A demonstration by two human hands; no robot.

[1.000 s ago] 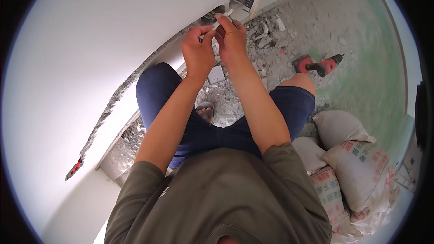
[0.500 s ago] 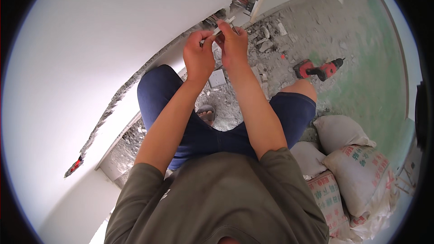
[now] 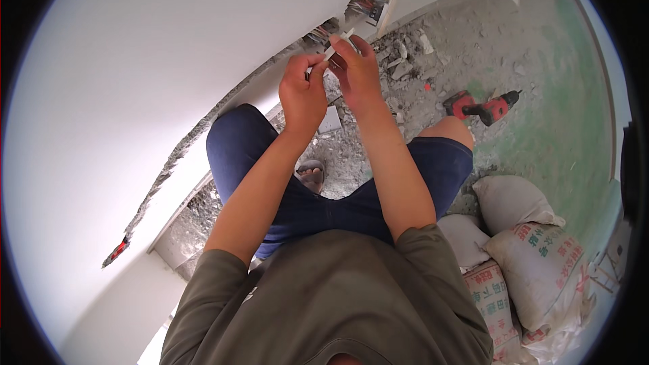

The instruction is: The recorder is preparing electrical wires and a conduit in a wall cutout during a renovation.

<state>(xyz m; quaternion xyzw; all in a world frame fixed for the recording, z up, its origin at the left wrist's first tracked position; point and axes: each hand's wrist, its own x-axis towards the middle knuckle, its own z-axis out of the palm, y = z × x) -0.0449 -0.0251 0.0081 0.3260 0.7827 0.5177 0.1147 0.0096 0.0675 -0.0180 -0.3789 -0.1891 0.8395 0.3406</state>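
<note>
Both of my hands are raised in front of the wall's broken lower edge, around a thin white wall plate [image 3: 330, 52] seen nearly edge-on. My left hand [image 3: 303, 98] is closed, with thumb and index finger pinching the plate's near left end. My right hand [image 3: 361, 78] grips it from the right, thumb along its upper side and fingers curled; the plate's underside is hidden. Just beyond the fingers, loose wires [image 3: 323, 31] come out of a hole in the wall. Below the hands, a white socket plate [image 3: 329, 120] lies on the rubble.
A second wall box [image 3: 374, 13] with wires sits farther right. Broken rubble [image 3: 401, 61] covers the floor beside the wall. A red and black cordless drill [image 3: 492, 109] lies at right. Several filled sacks [image 3: 534, 263] are stacked at lower right. A red tool [image 3: 116, 251] shows at far left.
The view has shifted slightly. My hands stay at the plate, and the right hand's fingers have spread a little around it. The left hand keeps its pinch.
</note>
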